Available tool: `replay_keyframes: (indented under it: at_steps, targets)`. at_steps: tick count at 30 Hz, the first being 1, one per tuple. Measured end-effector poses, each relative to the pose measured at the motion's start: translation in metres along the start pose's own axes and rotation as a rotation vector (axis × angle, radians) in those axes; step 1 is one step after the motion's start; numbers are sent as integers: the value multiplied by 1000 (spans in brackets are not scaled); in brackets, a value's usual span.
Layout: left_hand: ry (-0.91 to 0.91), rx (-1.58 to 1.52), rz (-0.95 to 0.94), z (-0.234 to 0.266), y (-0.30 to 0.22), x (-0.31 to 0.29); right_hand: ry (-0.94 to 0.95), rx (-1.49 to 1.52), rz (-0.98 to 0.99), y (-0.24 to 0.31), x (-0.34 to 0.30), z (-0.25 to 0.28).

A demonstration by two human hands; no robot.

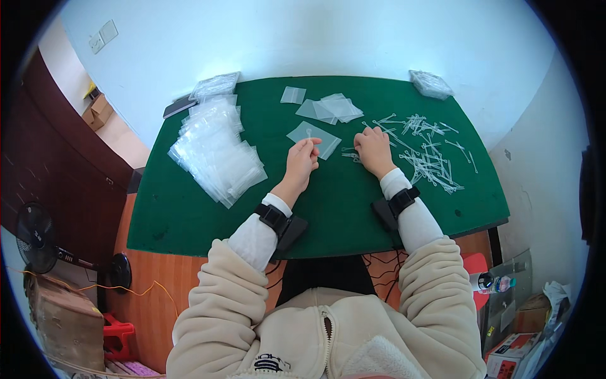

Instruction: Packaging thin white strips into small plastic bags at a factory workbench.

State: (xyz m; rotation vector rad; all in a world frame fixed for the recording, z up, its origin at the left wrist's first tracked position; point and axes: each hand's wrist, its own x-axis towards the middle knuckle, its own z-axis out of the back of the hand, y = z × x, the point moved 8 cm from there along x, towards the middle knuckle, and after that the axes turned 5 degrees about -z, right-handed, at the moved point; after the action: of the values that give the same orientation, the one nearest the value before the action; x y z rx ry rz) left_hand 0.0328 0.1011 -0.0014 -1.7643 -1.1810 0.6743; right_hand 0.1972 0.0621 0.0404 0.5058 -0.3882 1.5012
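My left hand point(302, 164) is closed in a pinch at the middle of the table. A thin silvery looped pin point(308, 132) sticks up from its fingertips, over a clear zip bag point(330, 143) lying flat. To the right, my right hand point(374, 153) rests on the cloth with its fingers curled down. A few small looped pins point(348, 153) lie against its fingertips on the left side; what the fingers themselves hold is hidden. Beyond that hand spreads a loose heap of looped pins point(430, 165), with more strewn farther back.
A large fanned pile of clear bags point(218, 151) covers the left of the green table point(170, 221). Several small bags point(331, 108) lie at the back middle. Bag bundles stand at the far left point(216, 85) and far right point(432, 84) corners, a dark flat object point(180, 106) beside the left one.
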Motion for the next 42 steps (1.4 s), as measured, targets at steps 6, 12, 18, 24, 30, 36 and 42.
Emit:
replay_keyframes:
  at_steps: [6, 12, 18, 24, 30, 36, 42]
  targets:
    - [33, 119, -83, 3, 0, 1, 1, 547, 7, 19, 0, 15]
    - [87, 98, -8, -6, 8, -2, 235, 1321, -137, 53, -12, 19]
    - [248, 150, 112, -25, 15, -11, 176, 1501, -187, 44, -10, 12]
    - [290, 154, 149, -34, 13, -16, 36, 1349, -218, 24, -4, -1]
    - [325, 165, 185, -36, 15, -19, 6, 1320, -217, 24, -7, 2]
    - [380, 129, 182, -37, 19, -19, 1, 1164, -171, 26, -8, 6]
    - [380, 149, 155, -35, 21, -18, 75, 1260, -203, 27, -8, -2]
